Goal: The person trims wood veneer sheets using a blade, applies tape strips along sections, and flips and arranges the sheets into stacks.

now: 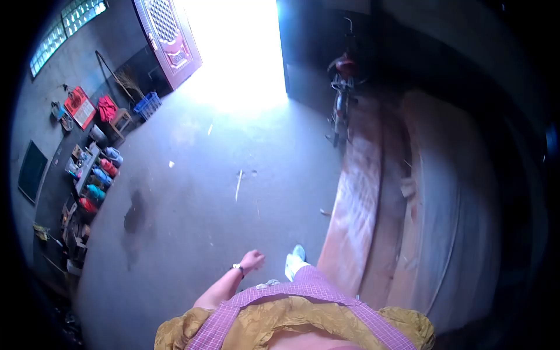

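Observation:
My left hand (254,261) hangs in front of my body, over the concrete floor (192,233). Its fingers are loosely curled in, and I see nothing held in them. A wristwatch or bracelet (237,266) is on that wrist. I wear a purple checked apron (262,293) over a mustard-yellow top. One foot in a light shoe (298,252) is forward on the floor. My right hand is out of the picture.
Ahead is a bright doorway (236,52) with its door (169,41) swung inward. Long stacked wooden sheets (356,204) line the right; a motorbike or bicycle (341,93) stands beyond. Along the left wall are a blue crate (147,105), a stool (120,119) and several thermos-like containers (108,167).

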The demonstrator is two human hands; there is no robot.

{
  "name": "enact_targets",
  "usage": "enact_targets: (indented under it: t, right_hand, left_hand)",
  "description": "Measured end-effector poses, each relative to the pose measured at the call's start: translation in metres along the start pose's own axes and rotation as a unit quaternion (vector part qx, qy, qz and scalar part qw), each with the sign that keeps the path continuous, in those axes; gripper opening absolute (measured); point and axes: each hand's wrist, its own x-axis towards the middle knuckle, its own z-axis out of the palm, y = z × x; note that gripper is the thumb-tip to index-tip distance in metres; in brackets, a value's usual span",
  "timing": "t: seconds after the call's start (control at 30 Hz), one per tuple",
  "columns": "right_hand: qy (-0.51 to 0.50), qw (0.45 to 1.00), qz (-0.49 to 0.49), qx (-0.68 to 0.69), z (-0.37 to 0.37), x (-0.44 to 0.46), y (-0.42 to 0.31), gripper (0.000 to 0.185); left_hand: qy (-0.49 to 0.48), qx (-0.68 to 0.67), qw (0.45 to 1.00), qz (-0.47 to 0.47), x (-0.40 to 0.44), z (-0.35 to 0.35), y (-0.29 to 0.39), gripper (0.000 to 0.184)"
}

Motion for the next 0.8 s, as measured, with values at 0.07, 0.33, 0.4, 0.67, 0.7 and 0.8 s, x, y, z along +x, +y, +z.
enact_targets:
  t: [0.07,0.33,0.4,0.67,0.7,0.8]
  right_hand:
    - [-0.004,0.998,-0.054,0.024,-0.001,0.044,-0.084,0.033]
    - [0.034,0.950,-0.312,-0.003,0.021,0.195,-0.526,0.036]
    - [-0.019,0.960,-0.274,0.055,0.027,0.199,-0.619,0.033]
    - [-0.041,0.979,-0.023,0.198,0.048,0.274,-0.738,0.034]
    - [-0.050,0.966,0.039,0.252,0.047,0.277,-0.742,0.034]
    - [-0.040,0.930,0.107,0.350,0.038,0.314,-0.764,0.038]
  left_hand:
    - [0.026,-0.059,0.996,-0.066,0.024,-0.041,-0.012,0.022]
    - [0.072,0.133,0.977,-0.150,0.080,-0.175,0.099,0.022]
    - [0.100,0.068,0.981,-0.152,0.123,-0.202,0.121,0.020]
    - [-0.010,0.263,0.948,-0.178,0.389,-0.352,0.300,0.024]
    - [0.026,0.189,0.970,-0.153,0.435,-0.369,0.318,0.023]
    - [0.095,0.218,0.971,-0.030,0.555,-0.399,0.443,0.022]
